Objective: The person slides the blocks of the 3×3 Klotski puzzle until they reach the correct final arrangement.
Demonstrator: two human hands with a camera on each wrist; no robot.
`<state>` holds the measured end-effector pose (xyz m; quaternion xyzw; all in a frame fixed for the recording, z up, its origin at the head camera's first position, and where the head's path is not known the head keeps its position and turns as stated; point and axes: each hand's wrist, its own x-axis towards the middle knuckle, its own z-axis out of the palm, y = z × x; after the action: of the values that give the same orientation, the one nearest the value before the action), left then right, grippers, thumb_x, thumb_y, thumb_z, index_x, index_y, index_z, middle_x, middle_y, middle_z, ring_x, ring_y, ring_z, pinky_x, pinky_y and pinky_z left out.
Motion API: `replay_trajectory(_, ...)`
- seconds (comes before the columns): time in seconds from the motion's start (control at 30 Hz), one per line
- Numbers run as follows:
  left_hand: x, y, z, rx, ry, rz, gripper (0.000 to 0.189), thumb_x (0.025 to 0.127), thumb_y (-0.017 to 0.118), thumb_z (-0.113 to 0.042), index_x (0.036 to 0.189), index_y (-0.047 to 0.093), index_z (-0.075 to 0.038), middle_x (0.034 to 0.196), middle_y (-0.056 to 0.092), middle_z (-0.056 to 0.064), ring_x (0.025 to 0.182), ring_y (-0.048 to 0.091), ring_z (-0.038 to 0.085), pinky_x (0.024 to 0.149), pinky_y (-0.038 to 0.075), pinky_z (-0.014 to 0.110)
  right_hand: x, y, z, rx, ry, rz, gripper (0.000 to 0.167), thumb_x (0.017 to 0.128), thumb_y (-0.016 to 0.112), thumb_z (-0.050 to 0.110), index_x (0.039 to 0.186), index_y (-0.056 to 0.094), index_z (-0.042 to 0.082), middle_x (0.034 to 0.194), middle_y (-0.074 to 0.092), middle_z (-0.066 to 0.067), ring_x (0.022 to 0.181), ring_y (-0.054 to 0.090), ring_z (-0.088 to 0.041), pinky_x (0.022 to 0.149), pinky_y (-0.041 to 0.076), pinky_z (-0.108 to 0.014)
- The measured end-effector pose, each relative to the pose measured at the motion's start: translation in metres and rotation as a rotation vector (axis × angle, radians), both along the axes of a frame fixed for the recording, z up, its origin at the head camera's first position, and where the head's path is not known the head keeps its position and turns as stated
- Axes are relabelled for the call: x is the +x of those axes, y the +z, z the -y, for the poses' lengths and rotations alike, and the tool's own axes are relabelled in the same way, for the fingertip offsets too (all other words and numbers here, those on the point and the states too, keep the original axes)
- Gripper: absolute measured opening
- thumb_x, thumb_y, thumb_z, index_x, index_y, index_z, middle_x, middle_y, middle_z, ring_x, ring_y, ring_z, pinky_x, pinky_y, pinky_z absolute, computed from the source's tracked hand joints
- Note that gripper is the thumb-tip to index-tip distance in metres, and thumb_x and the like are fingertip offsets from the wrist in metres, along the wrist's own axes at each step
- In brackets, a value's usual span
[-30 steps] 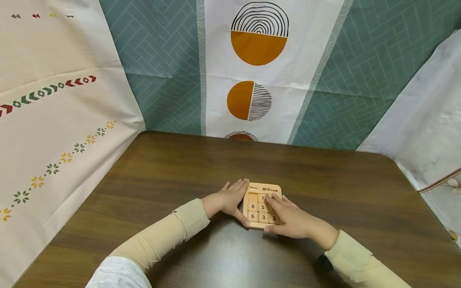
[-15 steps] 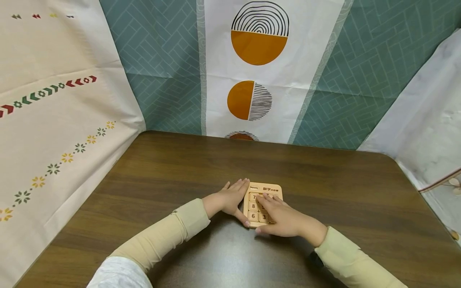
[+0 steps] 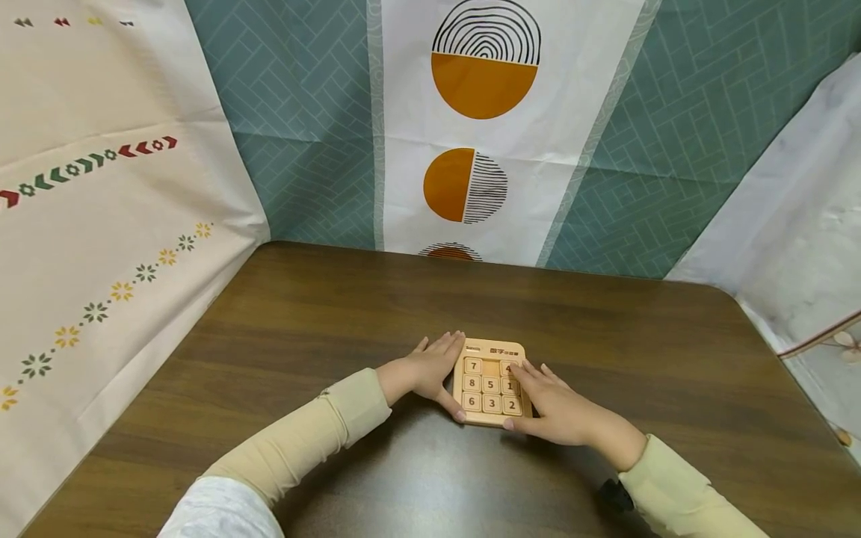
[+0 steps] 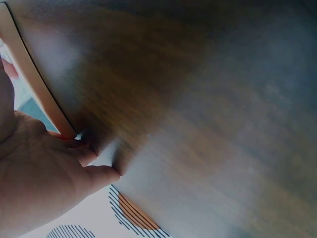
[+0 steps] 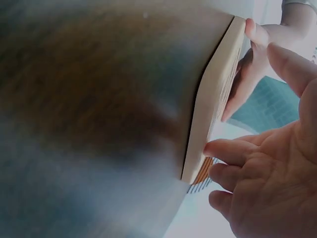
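A wooden number slide puzzle [image 3: 478,418] lies flat on the table in the head view. Its top row reads 7, a gap, then the 4 tile [image 3: 506,368]; below come 8, 5, 1 and 6, 3, 2. Along its left side rests my left hand [image 3: 433,372], thumb at the near left corner and fingers straight toward the far left one. My right hand [image 3: 561,411] reaches over the right side, its index fingertip on the 4 tile and its thumb by the near edge. In the right wrist view, a fingertip meets the puzzle frame [image 5: 207,106], other fingers slightly bent.
The dark wooden table [image 3: 350,299] extends on all sides of the puzzle. Behind it hangs a teal and white patterned cloth [image 3: 309,134], with an embroidered white cloth [image 3: 128,224] on the left and a pale cloth [image 3: 800,209] on the right.
The 7 tile has slid left from the top middle into the top left slot. My right hand first went left with it, then back right onto the 4 tile. My left hand stays put.
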<state>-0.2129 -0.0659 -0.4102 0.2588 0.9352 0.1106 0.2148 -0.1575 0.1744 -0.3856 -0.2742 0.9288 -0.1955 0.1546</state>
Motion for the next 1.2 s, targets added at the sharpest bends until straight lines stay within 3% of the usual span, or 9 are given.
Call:
replay_trajectory(0.53,0.001,-0.002,-0.001,0.013,0.005,0.007,0.133,0.063,0.076,-0.065,0.153,-0.002,-0.007,0.161,-0.001,0.007,0.148,0.000,0.020,0.118,0.006,0.048,-0.008,-0.010,0.013,-0.042,0.069,0.029,0.090,0.088,0.061,0.051,0.147,0.025,-0.007,0.152,0.025,-0.027,0.143,0.017,-0.041,0.114,0.012,-0.057)
replay_trajectory(0.93,0.000,0.002,0.002,0.020,0.012,0.009,0.135,0.062,0.077,-0.065,0.153,-0.003,-0.008,0.161,-0.002,0.007,0.148,-0.001,0.020,0.118,0.004,0.047,0.016,-0.004,-0.005,-0.065,0.082,0.041,0.086,0.089,0.061,0.049,0.146,0.028,-0.006,0.152,0.028,-0.023,0.144,0.017,-0.039,0.114,0.009,-0.059)
replay_trajectory(1.2,0.000,0.002,0.001,0.028,0.001,0.012,0.135,0.062,0.078,-0.065,0.153,-0.003,-0.007,0.161,-0.002,0.008,0.148,-0.001,0.021,0.118,0.004,0.048,0.009,-0.009,-0.003,-0.006,0.075,-0.049,0.088,0.088,0.063,0.048,0.145,0.028,-0.009,0.149,0.032,-0.026,0.142,0.022,-0.039,0.114,0.013,-0.057)
